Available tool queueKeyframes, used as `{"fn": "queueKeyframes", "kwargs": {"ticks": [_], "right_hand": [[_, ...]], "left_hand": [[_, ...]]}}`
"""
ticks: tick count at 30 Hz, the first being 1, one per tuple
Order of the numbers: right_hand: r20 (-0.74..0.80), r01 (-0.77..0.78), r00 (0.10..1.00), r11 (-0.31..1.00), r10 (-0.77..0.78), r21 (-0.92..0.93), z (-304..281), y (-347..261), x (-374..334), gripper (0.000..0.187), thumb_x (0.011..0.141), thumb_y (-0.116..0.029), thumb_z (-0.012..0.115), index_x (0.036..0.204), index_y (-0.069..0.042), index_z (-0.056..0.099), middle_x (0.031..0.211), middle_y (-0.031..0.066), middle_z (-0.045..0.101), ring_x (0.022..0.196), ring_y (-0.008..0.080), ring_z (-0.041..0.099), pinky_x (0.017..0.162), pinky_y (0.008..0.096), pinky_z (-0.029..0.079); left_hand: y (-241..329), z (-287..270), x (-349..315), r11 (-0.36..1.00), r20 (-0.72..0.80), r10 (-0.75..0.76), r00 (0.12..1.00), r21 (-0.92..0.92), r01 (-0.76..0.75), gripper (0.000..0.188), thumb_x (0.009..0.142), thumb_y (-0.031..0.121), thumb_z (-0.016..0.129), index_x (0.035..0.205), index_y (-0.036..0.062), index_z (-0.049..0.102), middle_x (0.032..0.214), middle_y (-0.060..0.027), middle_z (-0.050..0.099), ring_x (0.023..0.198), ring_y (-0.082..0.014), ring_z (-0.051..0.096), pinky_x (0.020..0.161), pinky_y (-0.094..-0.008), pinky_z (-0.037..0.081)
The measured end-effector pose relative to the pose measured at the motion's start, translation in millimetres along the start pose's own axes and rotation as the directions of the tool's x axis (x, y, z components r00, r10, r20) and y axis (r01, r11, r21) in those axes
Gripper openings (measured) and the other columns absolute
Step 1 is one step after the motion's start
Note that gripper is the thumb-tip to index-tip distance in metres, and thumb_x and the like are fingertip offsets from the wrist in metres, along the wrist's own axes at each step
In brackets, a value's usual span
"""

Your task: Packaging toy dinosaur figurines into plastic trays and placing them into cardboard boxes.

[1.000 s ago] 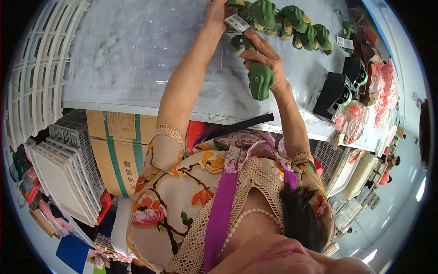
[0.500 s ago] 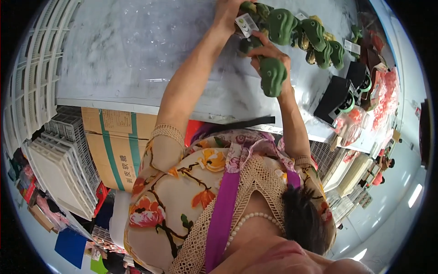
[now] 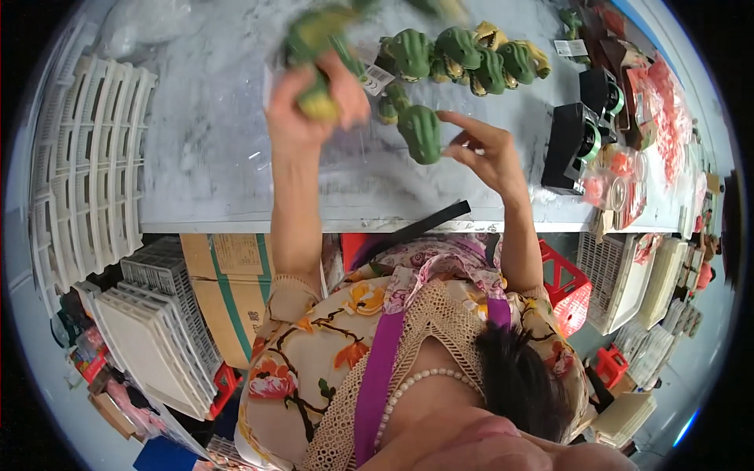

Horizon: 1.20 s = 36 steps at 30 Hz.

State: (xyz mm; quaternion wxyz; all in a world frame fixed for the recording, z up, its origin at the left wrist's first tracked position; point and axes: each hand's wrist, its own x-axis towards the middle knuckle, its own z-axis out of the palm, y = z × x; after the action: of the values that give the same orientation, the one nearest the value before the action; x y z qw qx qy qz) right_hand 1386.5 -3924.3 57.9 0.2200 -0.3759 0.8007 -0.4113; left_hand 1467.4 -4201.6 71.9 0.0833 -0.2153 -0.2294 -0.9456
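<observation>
My left hand (image 3: pixel 318 106) is closed on a green and yellow toy dinosaur (image 3: pixel 314 39), both smeared by motion above the table. A green toy dinosaur (image 3: pixel 420 133) rests on the tabletop with its rounded head toward me. Beside its right edge, my right hand (image 3: pixel 487 149) has thumb and index finger apart; whether a fingertip touches the toy I cannot tell. Just beyond, several similar toys (image 3: pixel 458 49) form a row, and a white tag (image 3: pixel 375 78) lies at its left end. A blurred green shape (image 3: pixel 436 8) shows at the top edge.
Black boxes with green-rimmed round parts (image 3: pixel 567 149) stand at the table's right, near clear plastic jars (image 3: pixel 616 177). White slatted racks (image 3: pixel 90 165) line the left side. A black strap (image 3: pixel 424 224) lies across the table's front edge (image 3: pixel 236 228); a cardboard box (image 3: pixel 228 282) sits below.
My left hand has swung left and nearer, carrying a toy dinosaur away from the row. My right hand has let go of its toy, which now rests on the table. The view has shifted slightly.
</observation>
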Motion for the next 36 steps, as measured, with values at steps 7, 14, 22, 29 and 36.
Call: {"fn": "queueKeyframes", "kwargs": {"ticks": [7, 14, 22, 29, 36], "right_hand": [[-0.064, 0.164, 0.981, 0.616, -0.181, 0.770, -22, -40, -54, 0.053, 0.075, -0.012, 0.077, 0.122, -0.002, 0.053, 0.136, 0.0289, 0.045, 0.085, 0.0227, 0.063, 0.068, 0.0298, 0.052], [-0.504, 0.402, 0.863, 0.667, -0.045, 0.628, -35, 3, -61, 0.013, 0.083, -0.001, 0.064, 0.094, -0.004, 0.060, 0.128, 0.0273, 0.053, 0.070, 0.0215, 0.066, 0.053, 0.0254, 0.051], [-0.455, 0.421, 0.793, 0.904, -0.405, -0.070, 31, 31, 28, 0.027, 0.075, 0.006, 0.069, 0.099, -0.005, 0.063, 0.125, 0.0147, 0.058, 0.092, 0.0221, 0.066, 0.074, 0.0281, 0.054], [-0.352, 0.343, 0.861, 0.930, -0.368, -0.132, 26, 38, 52, 0.026, 0.075, -0.001, 0.070, 0.100, -0.009, 0.065, 0.126, 0.0156, 0.058, 0.097, 0.0279, 0.066, 0.079, 0.0321, 0.054], [-0.117, 0.348, 0.921, 0.920, -0.372, -0.182, 9, 46, 59, 0.024, 0.077, -0.010, 0.071, 0.100, -0.008, 0.066, 0.125, 0.0166, 0.058, 0.099, 0.0314, 0.064, 0.083, 0.0364, 0.052]], "left_hand": [[-97, 76, -43, 0.806, -0.184, -0.529, 0.829, 0.197, 0.558, 0.030, 0.090, 0.019, 0.059, 0.107, -0.0055, 0.058, 0.073, -0.0129, 0.064, 0.056, -0.0219, 0.063, 0.050, -0.0321, 0.051], [-67, 92, -63, 0.074, -0.359, -0.417, 0.835, 0.903, 0.424, 0.034, 0.084, 0.012, 0.069, 0.114, 0.0009, 0.060, 0.072, -0.0076, 0.065, 0.060, -0.0119, 0.063, 0.059, -0.0247, 0.051], [-64, 35, -27, -0.417, -0.156, -0.032, 0.987, 0.900, 0.129, 0.053, 0.064, -0.009, 0.068, 0.113, 0.0087, 0.057, 0.130, -0.0129, 0.046, 0.121, -0.0339, 0.042, 0.099, -0.0423, 0.038], [-78, -32, -28, -0.344, 0.029, -0.002, 1.000, 0.938, -0.028, 0.036, 0.068, 0.002, 0.066, 0.103, 0.0097, 0.062, 0.122, -0.0123, 0.056, 0.113, -0.0345, 0.051, 0.096, -0.0417, 0.040], [-85, -39, -36, -0.185, -0.081, 0.103, 0.991, 0.978, 0.099, 0.023, 0.073, 0.009, 0.067, 0.096, 0.0072, 0.065, 0.122, -0.0139, 0.059, 0.113, -0.0336, 0.054, 0.094, -0.0402, 0.042]]}}
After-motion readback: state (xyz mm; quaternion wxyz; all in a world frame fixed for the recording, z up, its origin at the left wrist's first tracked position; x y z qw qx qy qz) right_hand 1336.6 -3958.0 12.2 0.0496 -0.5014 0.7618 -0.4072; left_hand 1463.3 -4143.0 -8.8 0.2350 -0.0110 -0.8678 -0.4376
